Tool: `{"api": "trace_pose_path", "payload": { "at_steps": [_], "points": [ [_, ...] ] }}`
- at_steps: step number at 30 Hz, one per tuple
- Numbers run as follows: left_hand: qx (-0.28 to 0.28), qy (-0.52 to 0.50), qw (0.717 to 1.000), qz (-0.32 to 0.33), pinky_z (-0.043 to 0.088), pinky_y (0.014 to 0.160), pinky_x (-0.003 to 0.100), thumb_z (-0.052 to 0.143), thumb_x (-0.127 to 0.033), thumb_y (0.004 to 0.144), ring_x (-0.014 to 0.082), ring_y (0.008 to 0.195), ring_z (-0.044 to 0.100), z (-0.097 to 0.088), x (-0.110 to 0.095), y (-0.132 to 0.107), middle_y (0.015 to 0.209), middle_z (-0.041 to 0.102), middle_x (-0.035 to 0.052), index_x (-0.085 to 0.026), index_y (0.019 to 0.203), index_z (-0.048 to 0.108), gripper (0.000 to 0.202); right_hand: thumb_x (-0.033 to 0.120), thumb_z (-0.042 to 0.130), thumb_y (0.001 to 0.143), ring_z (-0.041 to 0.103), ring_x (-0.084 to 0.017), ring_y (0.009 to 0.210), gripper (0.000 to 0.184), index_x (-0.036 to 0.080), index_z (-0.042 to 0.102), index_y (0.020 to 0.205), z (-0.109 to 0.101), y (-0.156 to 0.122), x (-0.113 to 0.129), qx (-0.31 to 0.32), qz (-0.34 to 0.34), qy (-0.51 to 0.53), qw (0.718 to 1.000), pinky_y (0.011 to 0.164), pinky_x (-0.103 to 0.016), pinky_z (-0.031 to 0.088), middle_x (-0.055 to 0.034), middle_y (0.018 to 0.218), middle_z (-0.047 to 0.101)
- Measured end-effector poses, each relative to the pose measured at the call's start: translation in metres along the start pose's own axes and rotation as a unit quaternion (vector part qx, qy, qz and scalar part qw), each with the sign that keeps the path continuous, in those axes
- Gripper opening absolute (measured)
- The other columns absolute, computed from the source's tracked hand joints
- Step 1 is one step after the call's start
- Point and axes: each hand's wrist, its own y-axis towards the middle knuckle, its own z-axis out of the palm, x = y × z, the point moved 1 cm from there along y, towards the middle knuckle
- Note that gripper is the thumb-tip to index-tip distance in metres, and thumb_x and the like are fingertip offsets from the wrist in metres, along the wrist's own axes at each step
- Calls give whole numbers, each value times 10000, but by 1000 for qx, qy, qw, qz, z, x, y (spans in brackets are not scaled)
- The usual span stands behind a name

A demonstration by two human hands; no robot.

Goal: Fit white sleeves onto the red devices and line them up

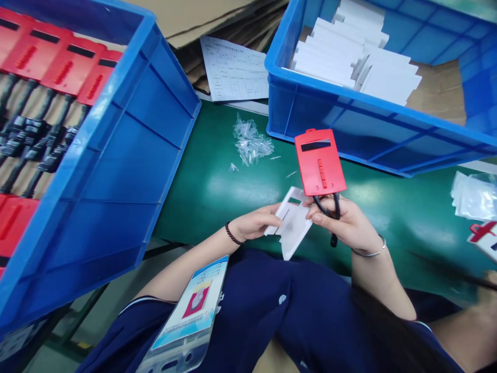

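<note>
My left hand (258, 223) grips a folded white card insert (295, 229) with a slot cut in it, fingers closed on its left side. In my right hand (351, 223) is the looped black cable (336, 207) of a flat red device (321, 163). That device has a dark window and a column of small red buttons, and it stands up above my fingers. The right fingertips also reach the upper right edge of the white insert. Both things are held over the green table (202, 191), close to my body.
A blue crate (135, 129) on the left holds several red devices (58, 65) with black cables. Another blue crate (330, 109) contains white inserts (349, 46). Clear plastic pieces (250, 142), a printed sheet (235, 70) and plastic bags (473, 196) lie around. A co-worker's hand (490, 295) shows at right.
</note>
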Motion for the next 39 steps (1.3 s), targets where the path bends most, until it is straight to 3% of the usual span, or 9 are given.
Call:
{"api": "trace_pose_path", "payload": {
  "at_steps": [4,7,10,14,17,21,25,30,39],
  "points": [
    [-24,-144,989,36,541,801,346,714,-279,620,252,851,716,-4,13,6,1002,763,120,-121,1037,724,446,403,709,883,543,-108,605,200,217,759,831,-9,-2,-6,-10,3,106,994,495,-262,441,-62,1051,681],
    [57,-188,980,1,556,812,429,751,-468,672,330,922,719,7,20,8,1070,749,170,-120,1138,696,584,421,728,866,441,-42,484,206,220,765,837,-9,4,-17,-1,13,144,989,408,-229,363,-52,1103,671],
    [97,-224,970,-19,572,735,399,770,-561,706,311,865,728,19,21,6,1108,736,174,-135,1189,675,651,478,720,860,538,-89,581,259,231,777,914,-7,12,-28,-31,23,69,997,456,-243,424,-65,1129,683],
    [-3,-172,984,55,577,814,390,770,-425,787,291,944,726,21,12,3,1167,724,166,-141,1229,655,538,525,658,891,648,-211,859,361,236,747,1088,-5,13,-29,-174,1,-165,971,736,-366,543,-81,1044,713],
    [-88,-112,982,123,574,894,435,774,-542,789,328,1119,680,16,4,6,1285,680,163,-182,1278,620,626,549,640,898,623,-207,712,339,216,705,915,-1,6,-19,-221,-15,-272,936,670,-357,507,-48,779,675],
    [-120,-125,973,153,599,835,470,547,-830,786,347,1150,661,19,1,20,1296,670,151,-212,1329,579,823,523,664,887,508,-148,528,350,238,535,732,17,0,-5,-218,-41,-294,930,517,-299,409,16,591,536],
    [-198,-170,945,197,584,863,401,251,-864,867,287,1091,686,31,-2,31,1161,719,131,-181,1270,603,867,448,686,869,520,-136,527,277,240,552,994,42,5,-7,-224,-26,-248,942,509,-272,453,48,639,552],
    [-212,-194,929,233,580,818,373,62,-866,860,279,1041,692,34,-10,34,972,740,117,-164,1103,664,956,357,680,881,615,-179,711,356,210,553,1180,57,7,-11,-219,-77,-274,933,565,-302,557,-68,927,637],
    [-253,-162,924,236,552,917,399,118,-863,874,278,1098,661,28,-15,34,939,713,114,-173,1017,660,888,353,562,979,659,-189,748,310,187,632,1231,64,11,-12,-173,-88,-389,901,563,-299,567,-100,973,649]
  ]
}}
